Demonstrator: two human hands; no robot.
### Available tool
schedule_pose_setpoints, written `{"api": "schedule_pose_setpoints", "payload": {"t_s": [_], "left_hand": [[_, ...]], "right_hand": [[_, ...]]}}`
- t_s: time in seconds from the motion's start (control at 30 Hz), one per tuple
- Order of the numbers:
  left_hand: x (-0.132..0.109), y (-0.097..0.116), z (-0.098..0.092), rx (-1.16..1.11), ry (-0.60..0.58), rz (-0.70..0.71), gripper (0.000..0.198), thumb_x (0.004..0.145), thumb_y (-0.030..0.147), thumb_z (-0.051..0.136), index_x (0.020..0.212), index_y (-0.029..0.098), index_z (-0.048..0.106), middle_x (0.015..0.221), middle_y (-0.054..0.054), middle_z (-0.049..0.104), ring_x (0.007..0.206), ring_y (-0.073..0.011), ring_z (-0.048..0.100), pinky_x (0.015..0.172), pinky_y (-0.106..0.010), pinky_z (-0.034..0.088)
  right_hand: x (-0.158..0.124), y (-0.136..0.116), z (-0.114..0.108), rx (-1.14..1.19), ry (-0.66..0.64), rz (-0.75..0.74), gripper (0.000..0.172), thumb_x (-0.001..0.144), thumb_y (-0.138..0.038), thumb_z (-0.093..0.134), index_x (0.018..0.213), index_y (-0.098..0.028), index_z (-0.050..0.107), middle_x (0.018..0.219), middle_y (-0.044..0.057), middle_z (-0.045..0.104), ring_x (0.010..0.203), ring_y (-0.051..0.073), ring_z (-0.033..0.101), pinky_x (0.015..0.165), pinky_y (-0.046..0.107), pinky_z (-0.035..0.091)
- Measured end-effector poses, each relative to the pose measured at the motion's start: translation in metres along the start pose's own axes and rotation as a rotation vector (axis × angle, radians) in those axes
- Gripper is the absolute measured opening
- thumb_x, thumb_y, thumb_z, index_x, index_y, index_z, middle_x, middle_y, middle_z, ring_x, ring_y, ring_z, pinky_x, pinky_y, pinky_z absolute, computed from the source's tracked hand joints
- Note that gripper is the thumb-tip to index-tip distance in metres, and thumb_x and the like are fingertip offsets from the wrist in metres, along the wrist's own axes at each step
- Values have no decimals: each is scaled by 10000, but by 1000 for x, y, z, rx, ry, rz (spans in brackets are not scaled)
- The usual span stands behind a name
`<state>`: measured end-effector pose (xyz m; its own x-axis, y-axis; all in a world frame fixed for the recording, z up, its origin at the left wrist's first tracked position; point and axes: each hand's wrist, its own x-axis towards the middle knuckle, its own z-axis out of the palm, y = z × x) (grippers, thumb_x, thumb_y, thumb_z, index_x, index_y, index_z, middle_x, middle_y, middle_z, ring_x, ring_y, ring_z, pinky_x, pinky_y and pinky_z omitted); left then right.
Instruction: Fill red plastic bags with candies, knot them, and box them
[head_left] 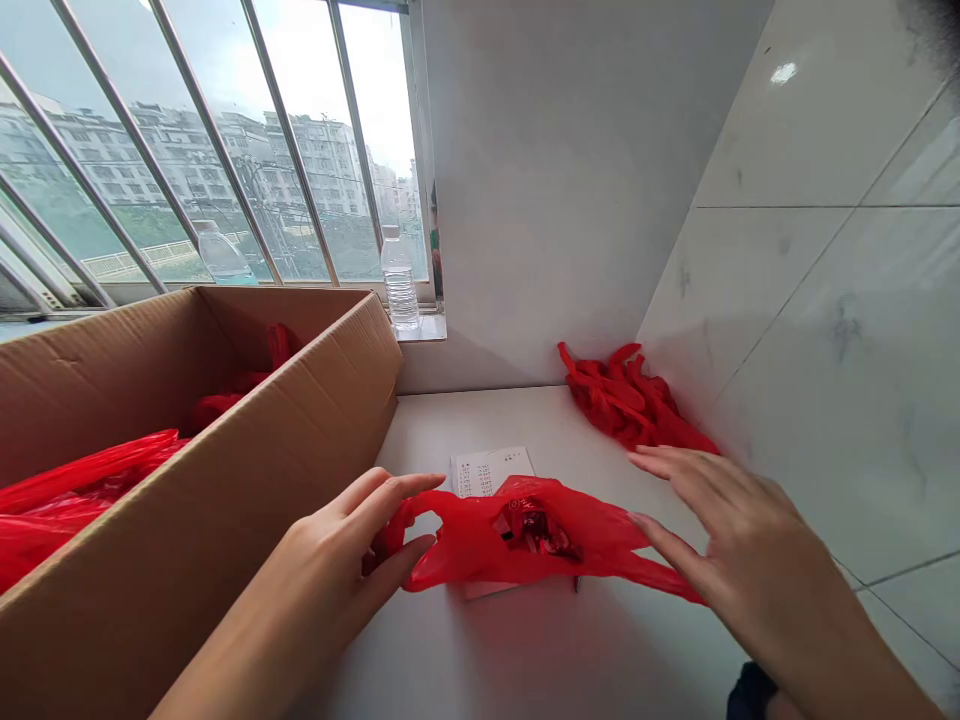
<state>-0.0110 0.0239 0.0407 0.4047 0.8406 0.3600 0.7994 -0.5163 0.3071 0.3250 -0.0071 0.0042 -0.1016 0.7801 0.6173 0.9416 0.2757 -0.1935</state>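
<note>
A red plastic bag (480, 550) is spread open above the white table, with small shiny dark red wrapped items (536, 528) in its mouth. My left hand (356, 550) is at the bag's left handle, which runs between thumb and fingers into the curled fingers; thumb and index tips are apart. At the right handle, my right hand (739, 530) has its thumb against the plastic and its fingers spread. Partly under the bag lies a white paper (491, 470) with handwriting. The end of a thin dark object (577, 584) shows below the bag.
At left, a large cardboard box (300, 440) holds red plastic bags (82, 490). More red bags (626, 400) are heaped at the table's back right, by the wall. A clear bottle (399, 280) stands on the sill of the barred window; another (221, 255) is behind the box.
</note>
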Motion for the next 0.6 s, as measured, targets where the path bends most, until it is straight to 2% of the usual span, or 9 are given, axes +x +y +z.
{"api": "schedule_pose_setpoints", "payload": {"t_s": [0.03,0.1,0.17,0.2,0.27,0.37,0.5,0.6], "left_hand": [[0,0,0,-12,8,-8,308,937,404,550,1222,318,627,938,23,645,532,-67,614,530,-165,509],[1,0,0,-38,26,-22,316,930,425,566,1220,321,634,916,29,656,527,-67,621,523,-159,515],[2,0,-1,-66,35,-42,311,917,441,583,1197,321,650,860,37,657,511,-70,621,504,-156,515],[2,-1,-1,-81,40,-53,305,911,446,592,1180,318,658,829,41,654,509,-74,622,500,-156,518],[3,-1,-2,-116,41,-81,287,899,440,607,1149,313,671,781,45,649,510,-83,627,501,-157,529],[3,2,-4,-205,-1,-92,285,868,419,646,1129,308,675,764,43,642,513,-93,634,499,-159,545],[-1,8,-5,-283,-122,-19,372,862,341,660,1231,367,616,1056,6,654,667,-110,705,618,-177,601],[-7,5,2,-190,-112,30,676,806,287,723,1402,446,448,1250,-15,593,898,-167,727,790,-248,615]], "right_hand": [[-5,6,-2,-59,-13,31,401,939,-520,509,1184,-239,656,1235,105,691,1127,376,637,919,558,495],[-14,13,-5,-109,-124,112,439,893,-630,526,1045,-256,697,1053,85,748,926,349,707,726,478,554],[-20,14,-10,-100,-254,185,437,852,-688,554,917,-285,710,827,40,751,682,278,710,527,368,516],[-22,13,-12,-89,-302,205,422,842,-694,569,875,-297,710,759,21,735,596,247,688,473,336,484],[-26,10,-19,-45,-368,186,388,827,-683,603,836,-309,707,733,2,720,523,209,657,448,311,464],[-31,11,-28,54,-446,89,323,814,-636,657,863,-321,706,802,5,734,571,210,678,495,302,511],[-35,17,-36,126,-486,48,209,815,-526,704,901,-335,700,906,18,747,691,230,709,539,291,553],[-35,18,-36,147,-542,51,167,781,-449,746,891,-339,685,880,0,742,662,220,696,536,291,557]]}}
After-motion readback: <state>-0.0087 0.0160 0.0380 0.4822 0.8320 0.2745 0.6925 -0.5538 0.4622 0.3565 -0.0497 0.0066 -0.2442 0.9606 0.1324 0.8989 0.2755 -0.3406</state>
